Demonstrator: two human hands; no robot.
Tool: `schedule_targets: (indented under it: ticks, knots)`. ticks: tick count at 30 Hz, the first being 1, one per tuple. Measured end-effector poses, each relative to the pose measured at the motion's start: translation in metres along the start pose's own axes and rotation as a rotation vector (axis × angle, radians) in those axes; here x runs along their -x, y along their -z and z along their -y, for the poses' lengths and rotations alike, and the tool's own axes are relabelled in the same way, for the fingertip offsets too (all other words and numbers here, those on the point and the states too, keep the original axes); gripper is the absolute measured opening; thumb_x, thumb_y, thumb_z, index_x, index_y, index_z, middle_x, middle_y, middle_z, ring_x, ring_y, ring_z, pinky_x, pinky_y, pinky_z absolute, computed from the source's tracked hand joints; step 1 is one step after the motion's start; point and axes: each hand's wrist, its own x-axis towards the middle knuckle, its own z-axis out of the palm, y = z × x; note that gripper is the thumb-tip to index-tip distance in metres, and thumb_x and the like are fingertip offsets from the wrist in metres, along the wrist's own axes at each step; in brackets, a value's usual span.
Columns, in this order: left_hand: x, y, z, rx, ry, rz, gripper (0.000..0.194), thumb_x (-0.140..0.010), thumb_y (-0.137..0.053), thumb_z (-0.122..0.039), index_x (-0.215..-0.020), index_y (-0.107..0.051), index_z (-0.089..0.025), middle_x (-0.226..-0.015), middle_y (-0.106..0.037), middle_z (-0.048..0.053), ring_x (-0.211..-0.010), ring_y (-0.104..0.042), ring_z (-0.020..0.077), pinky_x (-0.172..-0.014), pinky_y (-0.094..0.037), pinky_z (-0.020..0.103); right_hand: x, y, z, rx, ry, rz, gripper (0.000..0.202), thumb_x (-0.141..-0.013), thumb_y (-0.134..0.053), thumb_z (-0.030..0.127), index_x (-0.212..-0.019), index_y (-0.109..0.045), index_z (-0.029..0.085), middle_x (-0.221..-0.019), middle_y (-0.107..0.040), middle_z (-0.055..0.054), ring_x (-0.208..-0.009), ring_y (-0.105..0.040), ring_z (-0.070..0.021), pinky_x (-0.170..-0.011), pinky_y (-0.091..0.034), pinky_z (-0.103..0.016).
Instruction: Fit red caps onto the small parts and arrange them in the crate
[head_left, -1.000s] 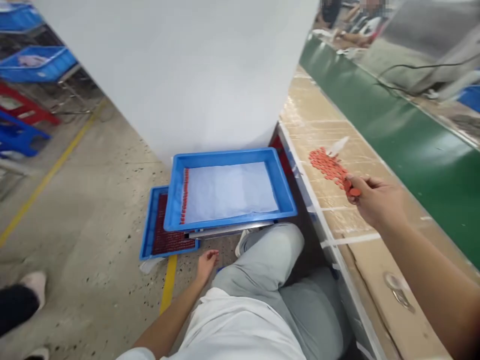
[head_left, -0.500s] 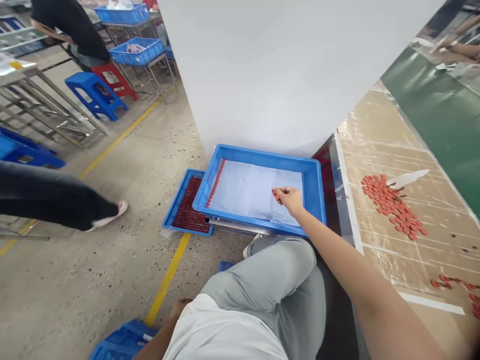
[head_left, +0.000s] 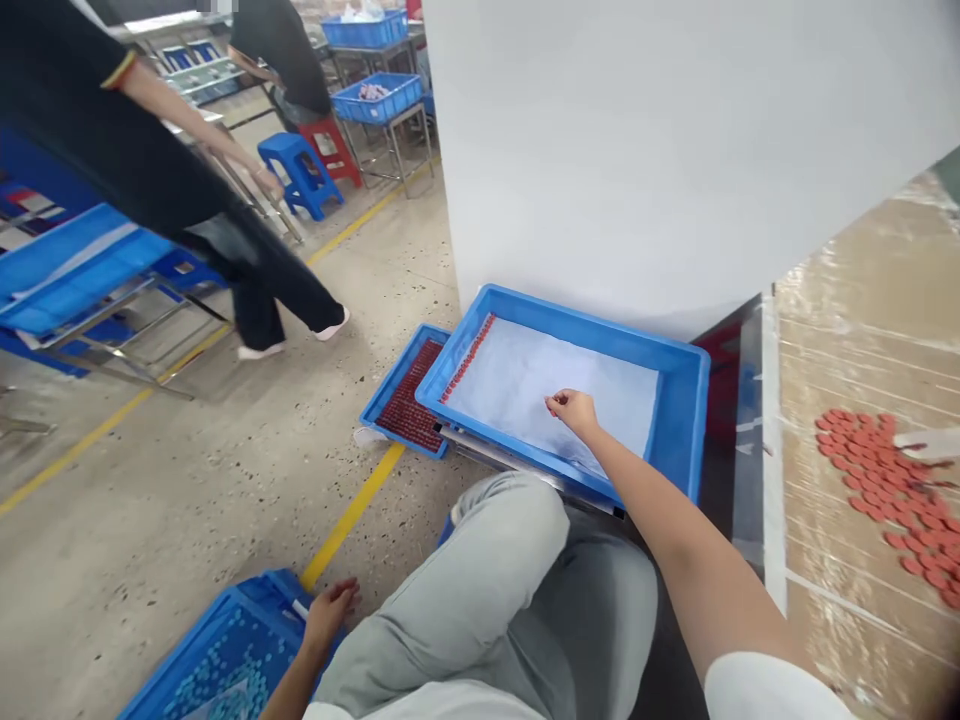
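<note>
My right hand (head_left: 573,408) pinches small red pieces above the white sheet (head_left: 555,375) that lines a blue tray (head_left: 600,345). Along the sheet's left edge runs a row of red pieces (head_left: 469,358). Down at the lower left, my left hand (head_left: 332,606) hangs beside a blue crate (head_left: 255,610) of small light-blue pieces (head_left: 225,665); its fingers are slightly bent and apart, with nothing seen in them. Flat red pieces (head_left: 885,470) lie in a pile on the brown table (head_left: 840,340) at the right.
A lower blue tray (head_left: 409,390) filled with dark red pieces stands left of the lined tray. A white panel (head_left: 637,150) rises behind. One person in dark clothes (head_left: 172,170) walks at the left; another (head_left: 281,55) is farther back, near stools (head_left: 300,170).
The view has turned left, bringing the crate of light-blue pieces and more of the walking person into sight. My left hand now shows clearly. My right hand still pinches red pieces over the sheet.
</note>
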Motion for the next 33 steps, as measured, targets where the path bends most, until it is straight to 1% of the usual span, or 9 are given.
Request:
schedule_targets:
  ticks: [4,8,13,16,19,24,27,29,33]
  knots:
    - [-0.012,0.027,-0.016,0.147,-0.167,-0.012,0.030,-0.069,-0.052,-0.033,-0.092,-0.063,-0.016,-0.096,-0.073,0.011,-0.085,-0.071,0.0208,-0.079,-0.056,0.036,-0.014,-0.023,0.009,0.097,0.117,0.069,0.031,-0.077,-0.054,0.043,-0.058,-0.062,0.020,-0.058,-0.065,-0.001,-0.053,-0.054,-0.0115,-0.058,-0.038,-0.024]
    - [-0.022,0.037,-0.059,0.143,-0.374,-0.005,0.042,-0.075,-0.048,-0.038,-0.107,-0.059,-0.013,-0.111,-0.068,0.013,-0.095,-0.068,0.0197,-0.086,-0.053,0.034,-0.028,-0.045,0.026,0.191,0.217,0.111,0.030,-0.080,-0.052,0.040,-0.059,-0.062,0.020,-0.062,-0.065,-0.002,-0.057,-0.056,-0.0127,-0.059,-0.038,-0.024]
    - [-0.030,-0.003,-0.126,-0.035,-0.578,-0.073,0.042,-0.083,-0.044,-0.037,-0.117,-0.054,-0.016,-0.119,-0.064,0.013,-0.110,-0.061,0.0212,-0.095,-0.046,0.037,-0.051,-0.068,0.056,0.320,0.355,0.142,0.028,-0.083,-0.050,0.037,-0.064,-0.064,0.021,-0.070,-0.067,-0.004,-0.067,-0.061,-0.0163,-0.064,-0.041,-0.026]
    - [-0.030,-0.031,-0.150,-0.180,-0.624,-0.162,0.048,-0.082,-0.048,-0.036,-0.124,-0.050,-0.013,-0.127,-0.057,0.018,-0.121,-0.052,0.0256,-0.102,-0.038,0.039,-0.064,-0.082,0.071,0.396,0.441,0.156,0.022,-0.083,-0.052,0.033,-0.072,-0.066,0.022,-0.078,-0.068,-0.006,-0.075,-0.063,-0.0185,-0.069,-0.044,-0.027]
    - [-0.030,-0.040,-0.154,-0.315,-0.598,-0.243,0.056,-0.082,-0.049,-0.042,-0.127,-0.047,-0.010,-0.129,-0.052,0.023,-0.123,-0.049,0.0335,-0.102,-0.034,0.047,-0.073,-0.094,0.079,0.464,0.490,0.175,0.021,-0.084,-0.051,0.033,-0.076,-0.067,0.022,-0.084,-0.068,-0.007,-0.077,-0.063,-0.0190,-0.068,-0.045,-0.027]
    - [-0.038,-0.029,-0.139,-0.473,-0.552,-0.280,0.059,-0.087,-0.038,-0.046,-0.133,-0.040,-0.009,-0.128,-0.052,0.023,-0.118,-0.051,0.0347,-0.096,-0.037,0.047,-0.076,-0.108,0.077,0.529,0.484,0.214,0.025,-0.088,-0.048,0.035,-0.084,-0.067,0.020,-0.091,-0.067,-0.008,-0.082,-0.063,-0.0184,-0.069,-0.044,-0.026]
    - [-0.044,-0.028,-0.141,-0.540,-0.562,-0.278,0.062,-0.088,-0.034,-0.047,-0.135,-0.037,-0.007,-0.129,-0.051,0.025,-0.118,-0.051,0.0363,-0.096,-0.037,0.049,-0.074,-0.111,0.071,0.537,0.454,0.238,0.025,-0.088,-0.048,0.037,-0.086,-0.067,0.020,-0.094,-0.067,-0.007,-0.084,-0.063,-0.0174,-0.069,-0.044,-0.025]
    - [-0.046,-0.032,-0.149,-0.579,-0.632,-0.290,0.062,-0.089,-0.033,-0.045,-0.138,-0.034,-0.007,-0.133,-0.049,0.024,-0.121,-0.048,0.0350,-0.101,-0.033,0.049,-0.071,-0.111,0.067,0.535,0.433,0.250,0.024,-0.088,-0.050,0.038,-0.087,-0.066,0.021,-0.095,-0.067,-0.006,-0.084,-0.063,-0.0166,-0.069,-0.043,-0.024]
    - [-0.049,-0.045,-0.171,-0.649,-0.922,-0.284,0.057,-0.091,-0.033,-0.039,-0.140,-0.035,-0.010,-0.137,-0.049,0.019,-0.128,-0.044,0.0297,-0.110,-0.023,0.045,-0.064,-0.108,0.062,0.513,0.386,0.245,0.030,-0.083,-0.060,0.043,-0.103,-0.063,0.022,-0.104,-0.068,-0.007,-0.089,-0.063,-0.0177,-0.071,-0.044,-0.024]
